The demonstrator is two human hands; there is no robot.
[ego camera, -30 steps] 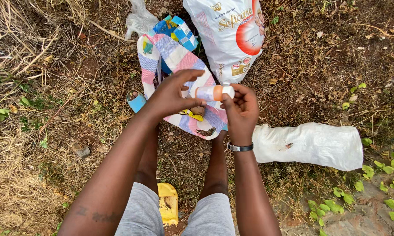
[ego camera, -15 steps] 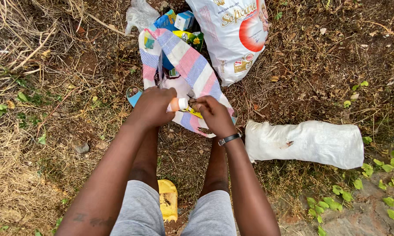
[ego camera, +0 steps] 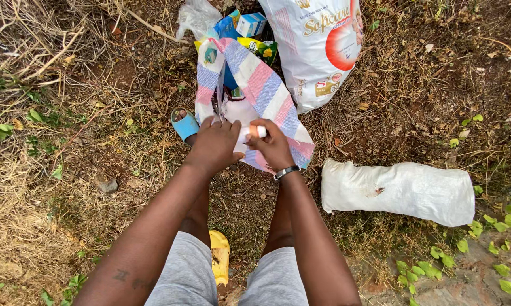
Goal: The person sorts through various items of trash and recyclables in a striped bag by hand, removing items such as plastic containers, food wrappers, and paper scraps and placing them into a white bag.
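We grip a small white bottle (ego camera: 251, 132) between both hands: left hand (ego camera: 214, 144) wrapped round its base, right hand (ego camera: 274, 145) pinching its top, just above the striped bag (ego camera: 266, 90).

We see a large white plastic pack (ego camera: 317, 51) with a red-orange disc lying above the striped bag (ego camera: 261, 90); small blue-and-white cartons (ego camera: 241, 24) sit beside it.

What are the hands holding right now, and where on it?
A small white bottle, held between both hands: the left hand covers its left end, the right hand pinches its right end. It is over the striped bag.
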